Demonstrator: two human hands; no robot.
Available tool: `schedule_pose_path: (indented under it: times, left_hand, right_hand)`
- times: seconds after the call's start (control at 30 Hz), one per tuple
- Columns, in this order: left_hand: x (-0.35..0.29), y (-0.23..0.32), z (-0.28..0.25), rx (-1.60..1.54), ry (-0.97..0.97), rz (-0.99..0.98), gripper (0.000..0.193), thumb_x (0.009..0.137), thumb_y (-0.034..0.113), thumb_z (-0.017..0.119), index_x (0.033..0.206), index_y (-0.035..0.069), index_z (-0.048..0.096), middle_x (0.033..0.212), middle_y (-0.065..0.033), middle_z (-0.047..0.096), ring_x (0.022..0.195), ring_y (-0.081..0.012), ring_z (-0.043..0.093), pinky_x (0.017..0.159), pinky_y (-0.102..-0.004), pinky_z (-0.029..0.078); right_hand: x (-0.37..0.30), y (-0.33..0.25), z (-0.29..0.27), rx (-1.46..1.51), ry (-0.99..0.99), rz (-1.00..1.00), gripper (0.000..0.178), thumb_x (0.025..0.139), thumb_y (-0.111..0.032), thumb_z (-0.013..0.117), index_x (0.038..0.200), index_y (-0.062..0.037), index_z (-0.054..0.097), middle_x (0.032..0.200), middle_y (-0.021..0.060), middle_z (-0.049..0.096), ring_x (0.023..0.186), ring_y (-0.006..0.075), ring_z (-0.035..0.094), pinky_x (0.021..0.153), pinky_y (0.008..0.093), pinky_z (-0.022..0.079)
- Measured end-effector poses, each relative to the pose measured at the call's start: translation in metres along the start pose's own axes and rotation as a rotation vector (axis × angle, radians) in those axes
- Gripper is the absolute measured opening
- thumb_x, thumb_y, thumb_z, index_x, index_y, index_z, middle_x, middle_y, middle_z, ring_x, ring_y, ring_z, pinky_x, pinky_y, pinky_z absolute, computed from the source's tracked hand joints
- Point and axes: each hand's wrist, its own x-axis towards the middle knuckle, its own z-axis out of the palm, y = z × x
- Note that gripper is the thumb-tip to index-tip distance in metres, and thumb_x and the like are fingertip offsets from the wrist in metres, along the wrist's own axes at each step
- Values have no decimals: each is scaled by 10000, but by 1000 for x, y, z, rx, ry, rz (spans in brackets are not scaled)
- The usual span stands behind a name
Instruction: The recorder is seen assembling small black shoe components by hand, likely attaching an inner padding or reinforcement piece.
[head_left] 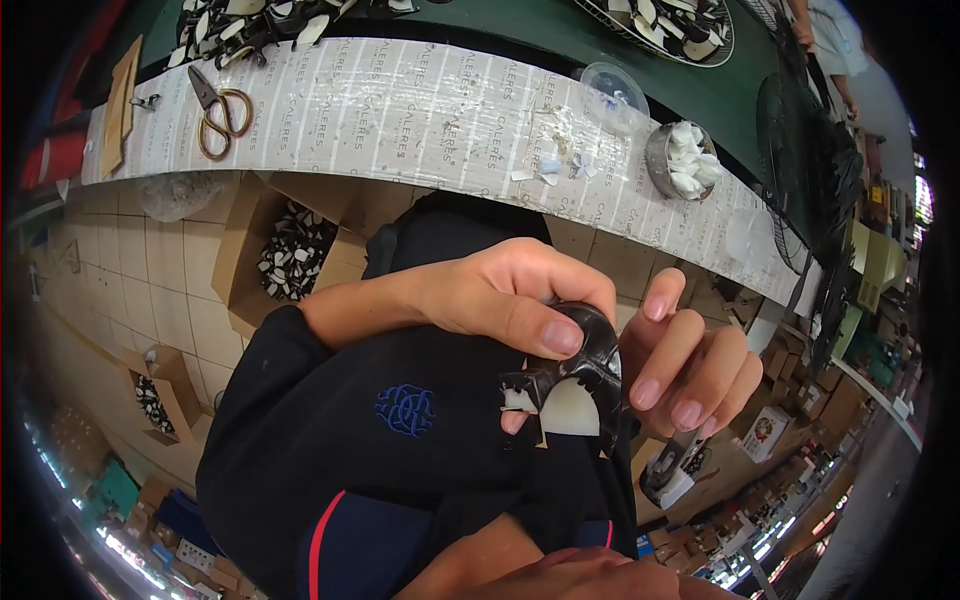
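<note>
My left hand (520,295) is closed around a glossy dark shoe upper piece (598,350) with white lining patches, its thumb pressed on the dark surface. The piece is held up in front of my dark shirt, off the table. Close to its right side is my right hand (700,365), fingers curled and forefinger raised. Beneath those fingers a thin greyish thing and a dark-and-white piece (668,478) show in part. What the right hand grips is mostly hidden.
Across the paper-covered table edge (400,120) lie scissors (215,112), a round tin (680,165) of white wads and a clear plastic tub (612,95). Dark-and-white pieces (250,30) are heaped behind, others in a wire basket (680,55). Cardboard boxes (240,250) stand below.
</note>
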Motion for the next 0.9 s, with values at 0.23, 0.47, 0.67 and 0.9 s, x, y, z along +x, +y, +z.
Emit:
schedule_pose_path:
  times: [0.23,0.47,0.67,0.9]
  left_hand:
    - [-3,-3,-3,135,60,-11,303,884,161,599,994,-116,545,800,-131,633,641,-164,637,551,-268,512]
    - [0,3,4,-31,56,-113,288,887,164,598,984,-104,561,815,-112,631,696,-128,618,572,-255,493]
    - [-6,1,1,66,127,-125,264,887,185,607,960,-68,582,828,-61,608,734,-87,565,638,-231,452]
    - [-2,-4,-1,80,130,-122,218,897,185,588,937,-30,585,811,-16,576,769,-54,503,674,-214,396]
  right_hand:
    - [-4,8,7,-30,29,-41,114,931,-61,473,849,-139,488,861,6,576,730,211,637,930,427,272]
    - [-3,5,5,-64,37,-42,132,928,-70,478,819,-144,470,830,-5,561,689,186,618,918,416,267]
    - [-4,6,3,-57,4,-6,142,934,-82,470,803,-136,475,812,3,556,682,192,610,927,420,260]
    - [-10,3,4,-36,96,4,167,943,-84,458,783,-121,487,799,25,557,662,202,594,931,418,262]
